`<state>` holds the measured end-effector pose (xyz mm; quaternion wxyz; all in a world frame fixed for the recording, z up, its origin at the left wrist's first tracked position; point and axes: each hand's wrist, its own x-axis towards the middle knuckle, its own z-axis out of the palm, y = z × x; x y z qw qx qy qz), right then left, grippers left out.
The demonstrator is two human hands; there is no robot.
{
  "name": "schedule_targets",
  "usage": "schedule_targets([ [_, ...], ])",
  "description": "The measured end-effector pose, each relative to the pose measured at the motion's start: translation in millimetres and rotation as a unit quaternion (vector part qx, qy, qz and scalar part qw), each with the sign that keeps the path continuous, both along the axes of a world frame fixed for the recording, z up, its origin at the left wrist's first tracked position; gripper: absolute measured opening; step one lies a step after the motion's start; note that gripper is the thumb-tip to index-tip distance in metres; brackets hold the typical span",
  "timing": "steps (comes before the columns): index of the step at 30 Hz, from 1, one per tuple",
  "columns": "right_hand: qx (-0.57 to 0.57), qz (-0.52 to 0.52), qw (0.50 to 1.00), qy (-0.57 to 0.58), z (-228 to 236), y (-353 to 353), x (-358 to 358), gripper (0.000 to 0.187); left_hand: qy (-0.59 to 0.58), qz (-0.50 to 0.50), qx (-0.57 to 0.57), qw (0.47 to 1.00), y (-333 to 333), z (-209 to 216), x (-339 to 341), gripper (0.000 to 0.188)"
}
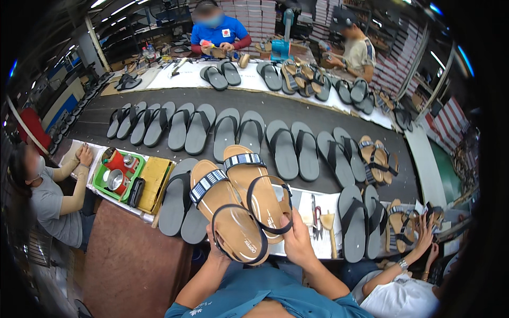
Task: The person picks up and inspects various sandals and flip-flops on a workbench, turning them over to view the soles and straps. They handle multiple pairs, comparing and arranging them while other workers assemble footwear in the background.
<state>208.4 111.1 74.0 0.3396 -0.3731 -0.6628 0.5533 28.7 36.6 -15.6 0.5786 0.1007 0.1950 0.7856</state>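
Observation:
Side by side in front of me I hold a pair of tan sandals with dark ankle straps and blue-and-white patterned front bands. My left hand (216,245) grips the left sandal (225,212) by its heel edge. Around the heel of the right sandal (263,199) my right hand (298,238) is closed, thumb on the side. Both sandals are raised above the worktable, soles down and toes pointing away. Just left of them lies a pair of grey flip-flops (175,209) with black straps, partly hidden behind the left sandal.
Grey flip-flops (283,151) line the dark belt (169,98). A green tray (101,186) with red cans sits left, beside a yellow box (154,185). Scissors (317,217) and a wooden-handled brush (330,225) lie right. Co-workers sit at left (61,204), right (403,289) and across (220,32).

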Motion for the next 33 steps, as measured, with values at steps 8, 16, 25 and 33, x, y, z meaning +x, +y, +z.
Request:
schedule_targets([
  [8,0.085,-0.012,0.985,0.152,-13.5,3.0,-5.0,0.047,-0.116,0.007,0.061,0.991,26.4,16.8,1.0,0.083],
  [16,0.151,-0.063,0.974,0.157,-25.4,39.5,-7.4,0.040,-0.033,-0.046,0.050,0.997,77.8,26.0,-9.4,0.088],
  [25,0.514,-0.190,0.832,-0.084,-17.2,142.6,-17.1,0.105,-0.075,-0.143,0.140,0.977,210.7,29.8,23.8,0.082],
  [33,0.375,-0.101,0.921,-0.032,-20.0,314.1,-79.0,0.094,0.283,-0.047,0.023,0.958,284.2,-94.3,-11.3,0.075],
])
